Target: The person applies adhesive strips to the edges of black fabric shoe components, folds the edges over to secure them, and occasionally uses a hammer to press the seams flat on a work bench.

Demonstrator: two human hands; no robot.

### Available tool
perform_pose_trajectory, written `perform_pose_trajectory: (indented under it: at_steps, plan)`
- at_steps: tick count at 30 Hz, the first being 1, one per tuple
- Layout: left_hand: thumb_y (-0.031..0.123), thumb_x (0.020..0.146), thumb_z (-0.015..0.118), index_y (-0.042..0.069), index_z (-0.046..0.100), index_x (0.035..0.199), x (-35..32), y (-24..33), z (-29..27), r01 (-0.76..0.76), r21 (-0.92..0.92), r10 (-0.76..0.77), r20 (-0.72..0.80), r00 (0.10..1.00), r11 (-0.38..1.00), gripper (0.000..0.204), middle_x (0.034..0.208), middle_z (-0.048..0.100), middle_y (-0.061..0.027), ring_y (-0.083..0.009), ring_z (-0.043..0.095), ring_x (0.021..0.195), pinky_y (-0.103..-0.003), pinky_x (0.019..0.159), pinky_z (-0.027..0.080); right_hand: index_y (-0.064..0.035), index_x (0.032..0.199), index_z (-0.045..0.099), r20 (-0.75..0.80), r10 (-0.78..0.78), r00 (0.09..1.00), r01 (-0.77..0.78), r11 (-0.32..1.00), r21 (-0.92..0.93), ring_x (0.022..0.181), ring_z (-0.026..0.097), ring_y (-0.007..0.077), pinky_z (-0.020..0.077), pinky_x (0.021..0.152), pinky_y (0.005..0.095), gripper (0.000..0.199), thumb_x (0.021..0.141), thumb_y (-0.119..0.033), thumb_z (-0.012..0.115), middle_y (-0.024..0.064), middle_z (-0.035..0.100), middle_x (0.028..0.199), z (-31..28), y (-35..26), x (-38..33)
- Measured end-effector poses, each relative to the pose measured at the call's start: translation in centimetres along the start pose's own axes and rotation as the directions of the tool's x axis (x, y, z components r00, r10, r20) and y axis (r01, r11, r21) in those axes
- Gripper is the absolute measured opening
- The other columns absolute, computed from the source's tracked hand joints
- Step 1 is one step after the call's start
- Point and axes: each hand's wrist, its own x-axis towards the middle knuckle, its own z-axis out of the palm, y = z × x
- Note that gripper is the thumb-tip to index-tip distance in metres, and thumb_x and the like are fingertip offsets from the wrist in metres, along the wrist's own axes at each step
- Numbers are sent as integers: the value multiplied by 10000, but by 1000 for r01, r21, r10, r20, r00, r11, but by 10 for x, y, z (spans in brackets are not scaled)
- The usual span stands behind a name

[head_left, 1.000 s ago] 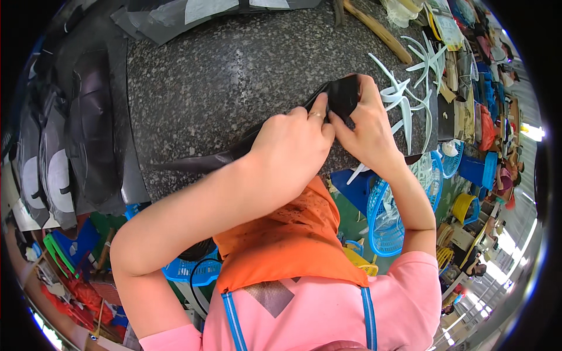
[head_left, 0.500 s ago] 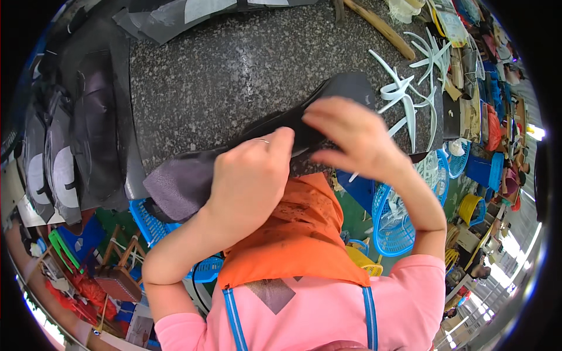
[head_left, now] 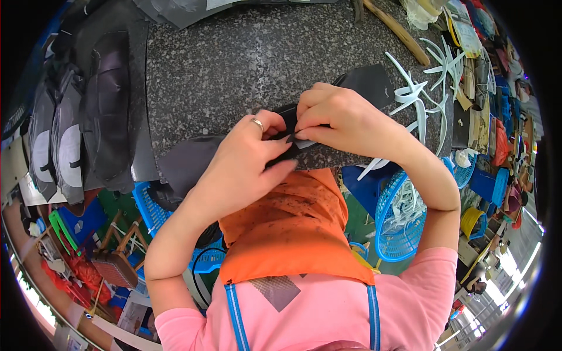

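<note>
A long black leather-like piece [head_left: 370,86] lies along the near edge of the granite worktop [head_left: 234,64], its dull dark-grey end [head_left: 186,162] on the left. My right hand [head_left: 342,120] pinches the near edge of the piece at its middle, thumb and fingertips together. A small light-grey patch shows just under those fingertips. My left hand [head_left: 243,158], with a ring on one finger, is curled over the piece right beside the right one. Its fingertips meet the same edge, while its lower fingers are bent and partly hide the material.
Similar dark pieces with light-grey patches [head_left: 69,153] lie at the left; more lie along the far edge. Pale strips [head_left: 413,93] and a wooden stick [head_left: 398,32] are on the right. Blue plastic baskets [head_left: 404,216] stand below the worktop. An orange apron [head_left: 293,251] covers my lap.
My right hand has come down from above the piece and now pinches its edge. My left hand has shifted right and opened from a tighter curl, bringing both hands' fingertips together.
</note>
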Motion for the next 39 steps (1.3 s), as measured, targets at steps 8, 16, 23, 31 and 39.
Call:
perform_pose_trajectory:
  at_steps: [8,16,23,31,39]
  plan:
    - [103,814,723,-40,707,951,7,-4,0,-20,22,20,-15,1000,1000,199,1064,623,-137,-281,628,973,-356,847,506,-32,879,722,-43,-21,999,20,1000,-7,908,598,284,510,807,398,110,810,-115,698,82,638,917,1,-1,-5]
    - [76,850,656,-45,691,873,17,2,-1,40,174,-44,17,999,984,128,964,619,-125,-288,622,932,-358,779,497,-25,897,700,41,-204,978,208,965,-157,1019,559,301,495,878,397,157,774,-118,734,77,610,1026,6,-2,-17]
    - [11,707,758,31,666,1167,-7,-10,-5,-258,303,245,82,966,917,469,1053,586,-84,-293,564,1036,-397,895,516,-31,919,664,101,-211,972,215,976,-31,1015,556,295,498,861,397,265,721,-155,790,79,597,1020,-7,15,-15]
    - [3,744,740,46,673,1144,-25,-11,-5,-197,300,212,-20,977,933,407,1175,675,-132,-302,646,1107,-394,946,522,-38,922,643,66,-143,988,154,961,-228,952,570,307,497,771,387,381,660,-235,836,92,590,986,-9,-9,-12]
    - [11,762,744,45,634,1182,-30,-23,-7,-81,103,92,-112,989,991,435,1158,679,-147,-334,653,1078,-403,922,528,-56,793,610,-211,-81,974,13,952,-305,831,548,261,462,745,354,257,696,-231,772,70,523,836,54,-34,0]
